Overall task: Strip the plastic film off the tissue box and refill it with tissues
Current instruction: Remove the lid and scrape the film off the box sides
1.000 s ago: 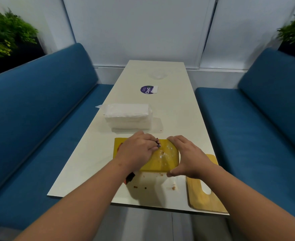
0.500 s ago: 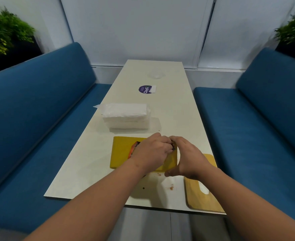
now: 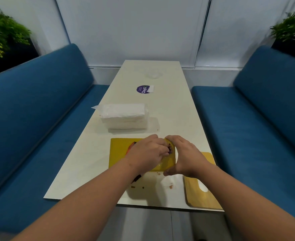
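The tissue box (image 3: 120, 150), yellow, lies flat on the tabletop (image 3: 169, 108) at six o'clock. Over the last second the left hand (image 3: 147, 153) slid toward its three-o'clock end, so peeling seems underway. The right hand (image 3: 185, 156) grips that end; left fingers curl, pinching there.
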{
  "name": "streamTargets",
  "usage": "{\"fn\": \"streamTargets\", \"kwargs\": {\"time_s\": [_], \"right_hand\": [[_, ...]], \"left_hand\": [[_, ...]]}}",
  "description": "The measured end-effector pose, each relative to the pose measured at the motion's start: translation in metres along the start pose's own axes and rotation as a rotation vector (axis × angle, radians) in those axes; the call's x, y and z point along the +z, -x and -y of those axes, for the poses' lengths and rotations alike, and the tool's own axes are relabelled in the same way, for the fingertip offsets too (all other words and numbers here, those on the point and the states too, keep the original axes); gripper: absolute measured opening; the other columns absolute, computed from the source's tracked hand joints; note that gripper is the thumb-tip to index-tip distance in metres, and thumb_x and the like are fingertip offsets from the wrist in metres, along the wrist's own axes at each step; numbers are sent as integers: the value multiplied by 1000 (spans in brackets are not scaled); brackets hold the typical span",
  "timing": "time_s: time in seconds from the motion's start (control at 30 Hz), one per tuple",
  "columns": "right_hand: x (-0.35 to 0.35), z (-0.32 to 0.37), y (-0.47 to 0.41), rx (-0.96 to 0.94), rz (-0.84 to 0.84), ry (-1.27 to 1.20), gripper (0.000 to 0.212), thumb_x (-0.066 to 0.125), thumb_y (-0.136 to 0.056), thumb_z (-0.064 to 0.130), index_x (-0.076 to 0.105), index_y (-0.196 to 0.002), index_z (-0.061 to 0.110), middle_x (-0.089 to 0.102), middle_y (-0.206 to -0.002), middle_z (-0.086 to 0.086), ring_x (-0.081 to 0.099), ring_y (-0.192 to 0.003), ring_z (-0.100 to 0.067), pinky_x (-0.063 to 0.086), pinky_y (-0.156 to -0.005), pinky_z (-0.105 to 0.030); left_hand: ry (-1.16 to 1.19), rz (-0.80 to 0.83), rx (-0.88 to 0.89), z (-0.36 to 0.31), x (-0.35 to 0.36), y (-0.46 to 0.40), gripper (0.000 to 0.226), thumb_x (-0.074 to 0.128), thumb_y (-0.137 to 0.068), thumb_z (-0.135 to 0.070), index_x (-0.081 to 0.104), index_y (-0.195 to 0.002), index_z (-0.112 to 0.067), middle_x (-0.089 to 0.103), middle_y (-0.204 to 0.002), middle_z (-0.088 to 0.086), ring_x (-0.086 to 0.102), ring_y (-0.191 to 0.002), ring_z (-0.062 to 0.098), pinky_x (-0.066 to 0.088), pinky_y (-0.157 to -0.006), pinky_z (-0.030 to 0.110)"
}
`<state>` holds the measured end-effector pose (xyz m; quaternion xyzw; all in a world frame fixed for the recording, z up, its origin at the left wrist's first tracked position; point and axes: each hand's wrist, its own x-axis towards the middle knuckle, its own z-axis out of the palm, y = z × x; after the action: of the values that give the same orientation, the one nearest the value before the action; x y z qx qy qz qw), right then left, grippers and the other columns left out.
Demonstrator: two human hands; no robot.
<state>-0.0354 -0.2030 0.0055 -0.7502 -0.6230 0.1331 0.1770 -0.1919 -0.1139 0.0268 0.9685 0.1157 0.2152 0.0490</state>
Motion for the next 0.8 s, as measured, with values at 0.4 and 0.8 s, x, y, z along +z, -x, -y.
{"fn": "streamTargets", "kwargs": {"time_s": [0.4,0.8], "right_hand": [[-1,-2,-5,1,24,37,121,79,-48,68,21,-148,32,31,-149,11,40,-128,-18,39,-100,-35],[-2,-4,-9,3,37,27,121,81,-51,65,19,-149,32,29,-151,9,38,-131,-19,38,-102,-38]], "left_hand": [[28,-14,-130,4,-1,28,15,63,-90,-23,76,-97,-18,71,-104,-4,58,-94,17,39,-84,20],[-41,-183,-81,-1,0,41,13,83,-69,-8,77,-79,-14,72,-81,-1,53,-85,10,39,-76,19]]}}
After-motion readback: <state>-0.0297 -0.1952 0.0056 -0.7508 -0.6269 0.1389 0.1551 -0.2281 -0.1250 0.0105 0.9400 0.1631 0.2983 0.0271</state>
